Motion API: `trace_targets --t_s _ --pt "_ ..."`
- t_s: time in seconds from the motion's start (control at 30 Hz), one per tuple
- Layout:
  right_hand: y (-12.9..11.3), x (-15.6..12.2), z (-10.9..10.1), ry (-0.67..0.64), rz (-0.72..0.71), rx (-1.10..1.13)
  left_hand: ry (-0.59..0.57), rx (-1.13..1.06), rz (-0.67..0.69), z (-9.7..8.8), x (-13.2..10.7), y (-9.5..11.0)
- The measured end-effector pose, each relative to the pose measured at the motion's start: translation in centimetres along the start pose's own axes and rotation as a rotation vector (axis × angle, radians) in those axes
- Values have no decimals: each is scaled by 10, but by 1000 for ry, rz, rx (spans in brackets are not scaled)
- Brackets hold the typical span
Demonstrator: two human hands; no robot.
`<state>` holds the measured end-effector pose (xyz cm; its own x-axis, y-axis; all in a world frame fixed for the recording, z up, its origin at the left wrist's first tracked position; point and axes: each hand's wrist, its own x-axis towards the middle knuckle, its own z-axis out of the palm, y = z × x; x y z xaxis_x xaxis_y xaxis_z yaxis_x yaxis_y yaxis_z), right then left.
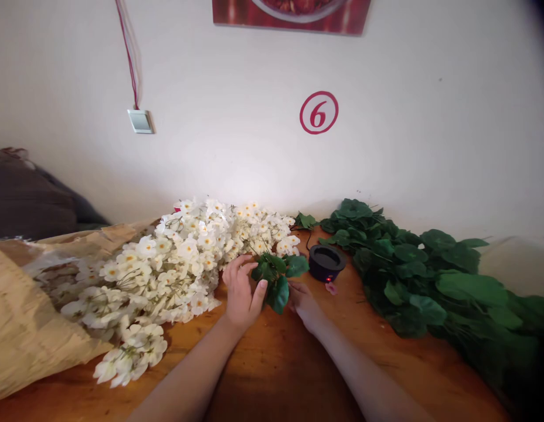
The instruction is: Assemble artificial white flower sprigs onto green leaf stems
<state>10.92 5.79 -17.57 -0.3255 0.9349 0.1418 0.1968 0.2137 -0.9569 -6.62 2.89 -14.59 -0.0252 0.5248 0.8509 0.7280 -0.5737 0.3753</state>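
Note:
A small sprig of green artificial leaves point(278, 272) is between my two hands, over the wooden table. My left hand point(243, 296) is at its left side, fingers bent and apart, with the thumb stretched out near the leaves. On the other side, my right hand point(306, 306) has its fingertips pinched together at the sprig's edge. The leaves partly hide those fingertips and the stem. Just behind the right hand stands a round black pot point(326, 264) with a lit red light, and a small pink flower point(331, 288) lies at its base.
White artificial flowers point(188, 252) are heaped on the left, partly inside brown paper wrapping point(30, 328). A long pile of green leaves point(412, 264) covers the right side of the wooden table point(272, 351). Behind is a white wall point(228, 117); a dark object point(30, 193) is far left.

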Motion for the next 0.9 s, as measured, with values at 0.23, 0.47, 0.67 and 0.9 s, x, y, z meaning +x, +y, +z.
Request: trace_targets --t_s 0.23,0.47,0.67,0.9 --pt "-4 -6 3 64 120 417 24 -216 -84 6 -4 -5" --pt "-6 -9 8 56 193 532 -4 -435 -172 14 -12 -10" --pt "-8 -9 9 59 209 510 -24 -509 -212 16 -14 -9" --pt "-14 -13 9 75 230 489 28 -721 -418 22 -16 -7"
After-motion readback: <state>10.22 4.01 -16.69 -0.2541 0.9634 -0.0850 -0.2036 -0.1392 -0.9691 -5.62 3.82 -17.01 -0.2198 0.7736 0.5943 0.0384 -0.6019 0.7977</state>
